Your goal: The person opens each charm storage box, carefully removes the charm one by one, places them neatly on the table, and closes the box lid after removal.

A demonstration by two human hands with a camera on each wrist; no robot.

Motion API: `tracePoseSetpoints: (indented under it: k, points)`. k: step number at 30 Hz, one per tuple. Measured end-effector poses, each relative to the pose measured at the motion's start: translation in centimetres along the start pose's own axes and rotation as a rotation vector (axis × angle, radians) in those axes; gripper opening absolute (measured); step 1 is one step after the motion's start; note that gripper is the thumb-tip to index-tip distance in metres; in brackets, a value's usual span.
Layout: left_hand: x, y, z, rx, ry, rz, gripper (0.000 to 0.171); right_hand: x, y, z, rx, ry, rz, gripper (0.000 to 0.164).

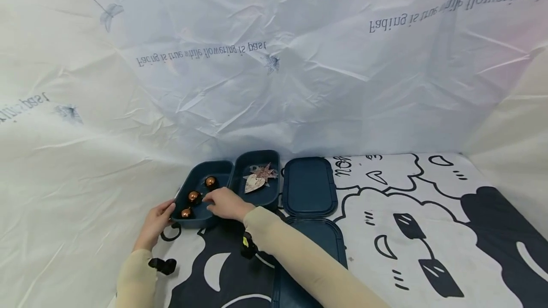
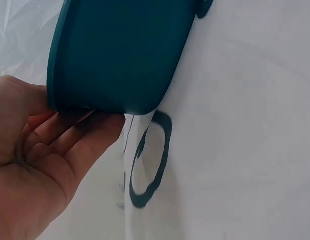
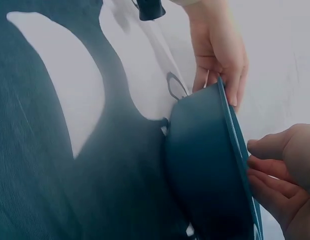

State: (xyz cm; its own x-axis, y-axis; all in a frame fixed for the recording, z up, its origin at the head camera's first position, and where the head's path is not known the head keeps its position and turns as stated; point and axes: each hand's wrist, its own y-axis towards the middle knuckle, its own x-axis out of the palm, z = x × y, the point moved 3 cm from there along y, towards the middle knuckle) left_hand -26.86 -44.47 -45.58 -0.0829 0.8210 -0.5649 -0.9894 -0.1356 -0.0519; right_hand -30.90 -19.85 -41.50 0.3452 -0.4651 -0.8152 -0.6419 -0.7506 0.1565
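Observation:
My left hand (image 1: 156,225) grips the near-left corner of a dark blue open container (image 1: 201,223), thumb at the rim and fingers beneath in the left wrist view. Inside that container lie a shiny copper bauble (image 1: 210,182), a second copper bauble (image 1: 194,197) and a third copper bauble (image 1: 186,213). Over its right side my right hand (image 1: 227,203) reaches in, fingers bent and pointing left near the middle bauble. In the right wrist view the right fingertips (image 3: 254,181) are at the container's rim; whether they hold anything is hidden.
A second blue container (image 1: 274,198) stands to the right, with a pale heart ornament (image 1: 254,183) and a glittery star ornament (image 1: 265,172) inside. Further right lie a blue lid (image 1: 310,187) and another blue lid (image 1: 321,232), partly under my right sleeve. White sheeting rises behind the patterned cloth (image 1: 406,260).

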Motion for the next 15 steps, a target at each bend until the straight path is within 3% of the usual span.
tracePoseSetpoints:
  k: [4, 10, 15]
  points:
    - [-0.3, -0.7, 0.2, -0.007, 0.041, -0.013, 0.056, 1.0, 0.6, -1.2, -0.021, -0.066, -0.032, 0.033]
    - [-0.2, -1.0, 0.5, -0.01, 0.03, -0.014, 0.057, 3.1, 1.9, -2.1, -0.018, -0.171, -0.06, 0.033]
    - [-0.1, -1.4, 0.4, -0.072, 0.004, 0.015, 0.055, 4.4, 2.8, -2.8, -0.026, -0.173, -0.079, 0.036]
